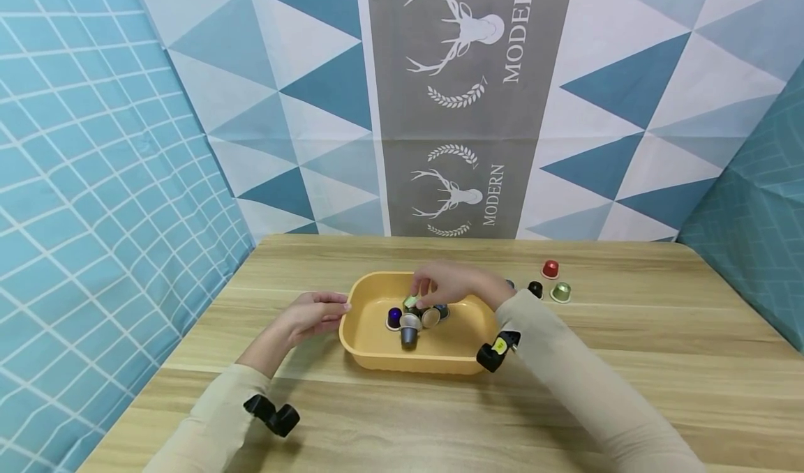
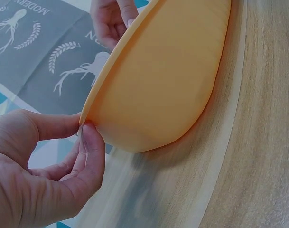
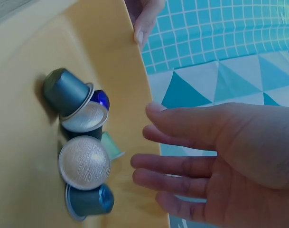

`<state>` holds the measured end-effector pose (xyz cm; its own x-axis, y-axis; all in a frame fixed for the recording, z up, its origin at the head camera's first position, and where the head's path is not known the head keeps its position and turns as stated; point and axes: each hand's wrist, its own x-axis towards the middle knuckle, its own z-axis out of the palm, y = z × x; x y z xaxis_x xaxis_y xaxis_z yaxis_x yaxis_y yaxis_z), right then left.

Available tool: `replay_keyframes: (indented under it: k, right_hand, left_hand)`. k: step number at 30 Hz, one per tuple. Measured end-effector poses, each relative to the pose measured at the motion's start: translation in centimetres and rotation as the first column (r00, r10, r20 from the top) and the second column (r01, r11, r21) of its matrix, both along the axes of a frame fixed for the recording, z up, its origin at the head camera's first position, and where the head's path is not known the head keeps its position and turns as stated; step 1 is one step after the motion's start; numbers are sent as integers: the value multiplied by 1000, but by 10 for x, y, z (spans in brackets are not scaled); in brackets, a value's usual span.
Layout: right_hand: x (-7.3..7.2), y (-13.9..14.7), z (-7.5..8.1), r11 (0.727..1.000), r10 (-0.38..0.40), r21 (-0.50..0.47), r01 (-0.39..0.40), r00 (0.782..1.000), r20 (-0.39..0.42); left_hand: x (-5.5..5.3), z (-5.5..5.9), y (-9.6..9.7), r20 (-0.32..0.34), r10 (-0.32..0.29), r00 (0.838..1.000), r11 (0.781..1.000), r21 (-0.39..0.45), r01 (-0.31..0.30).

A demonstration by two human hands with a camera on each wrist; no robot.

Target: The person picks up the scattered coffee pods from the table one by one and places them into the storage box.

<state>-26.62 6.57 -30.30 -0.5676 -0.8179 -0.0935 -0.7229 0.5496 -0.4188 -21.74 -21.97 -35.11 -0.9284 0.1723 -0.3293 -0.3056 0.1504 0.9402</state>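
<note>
Blue-and-white triangle cloth at twelve o'clock, blue grid cloth at nine, and my wood-grain bench running up to them. The yellow tray sits mid-bench, with my left hand pinching its rim at nine o'clock, thumb one side, fingers the other. My right hand is over the far side of the tray, around one o'clock, fingers loosely straight and not gripping anything. The pale green capsule is in the tray just below the fingertips, with a gap showing in the right wrist view.

Purple capsule is at nine o'clock of the pile, grey capsule at six, foil lids between. Outside the tray, around two to three o'clock, I've got a red capsule, a black capsule and a green capsule.

I'd guess the capsules are light, smooth and a bit slippery, with foil that dents easily, so I'd pinch the body or flange. Tray looks like light, slightly bendy plastic; rim's the best hold. Watch that raised rim with your knuckles; inside, there's more room toward three o'clock.
</note>
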Motion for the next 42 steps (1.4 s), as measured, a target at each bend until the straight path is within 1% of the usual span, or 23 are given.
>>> replay_keyframes:
  k: [3,7,12,15,20,23,30,36,42]
  right_hand:
    - [-1,9,-5,999,13,-51,-14,1000,-23]
    - [-2,20,-9,991,11,-129,-18,998,-55]
    - [0,31,-10,980,-36,-196,23,997,-65]
    - [3,37,-9,976,-67,-213,49,995,-77]
    - [7,49,-11,967,-99,-243,69,989,-114]
    - [8,56,-12,961,-131,-259,99,985,-111]
    - [11,75,-11,944,-177,-297,141,979,-98]
    - [13,94,-10,932,-229,-307,192,970,-87]
    - [11,111,-15,923,-270,-313,223,956,-117]
  left_hand:
    - [0,0,0,1,3,1000,1000,0,-3]
    - [0,1,0,-2,1,1000,1000,-6,-1]
    - [0,2,0,1,2,1000,1000,-1,-2]
    - [0,2,0,-1,1,1000,1000,2,-1]
    - [-1,0,-1,-4,-5,1000,1000,8,5]
    - [-1,-1,-1,-1,-5,1000,1000,10,5]
    - [-1,1,-1,7,-3,1000,1000,10,3]
    - [0,2,0,11,1,1000,1000,9,-1]
    - [1,2,0,18,9,1000,1000,23,-9]
